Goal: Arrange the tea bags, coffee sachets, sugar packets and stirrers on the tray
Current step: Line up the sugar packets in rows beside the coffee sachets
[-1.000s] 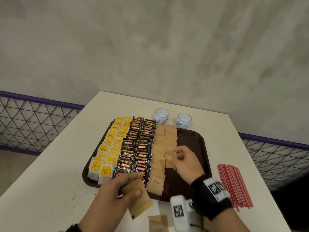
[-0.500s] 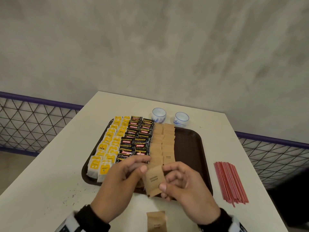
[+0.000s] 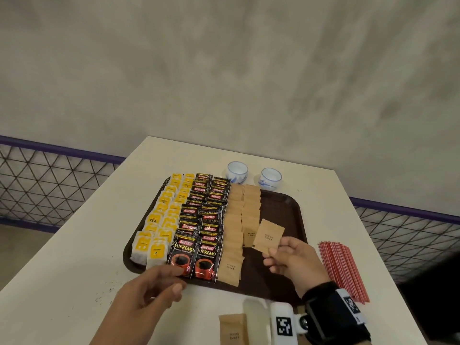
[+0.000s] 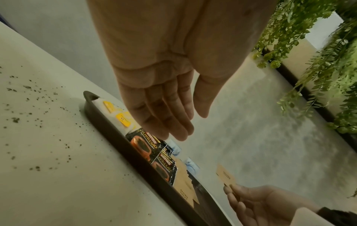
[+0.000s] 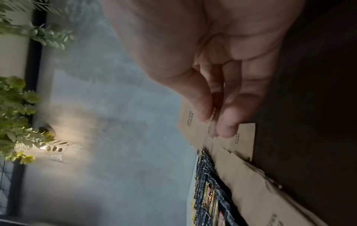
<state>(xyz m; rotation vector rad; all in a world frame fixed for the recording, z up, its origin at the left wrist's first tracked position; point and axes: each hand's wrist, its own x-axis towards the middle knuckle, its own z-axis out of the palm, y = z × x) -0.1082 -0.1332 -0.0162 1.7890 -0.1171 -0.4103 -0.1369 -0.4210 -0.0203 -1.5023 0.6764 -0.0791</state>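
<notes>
Our right hand (image 3: 293, 260) is pinching a brown sugar packet (image 3: 268, 237) by its near corner between thumb and fingertips, and it's held tilted just above the tray (image 3: 293, 210), right beside the second column of sugar packets (image 3: 251, 210). From the right wrist view the packet (image 5: 193, 122) sits right over that column. Our left hand (image 3: 146, 297) is loose, fingers relaxed and holding nothing, hovering over the table (image 3: 74, 257) at the tray's near edge, close to the front coffee sachets (image 3: 194, 255). The left wrist view shows the palm (image 4: 160, 73) empty with fingers straight.

On the tray we've got, left to right, two columns of yellow tea bags (image 3: 164, 220), two columns of black Kopiko sachets, then two columns of sugar, the right one shorter than the left. The right side of the tray is bare brown. One more sugar packet (image 3: 233, 329) lies on the table near us, off the tray. The red stirrers (image 3: 341, 267) are in a bundle on the table to the right of the tray. Two small white-and-blue cups (image 3: 237, 172) stand behind the tray's far edge.
</notes>
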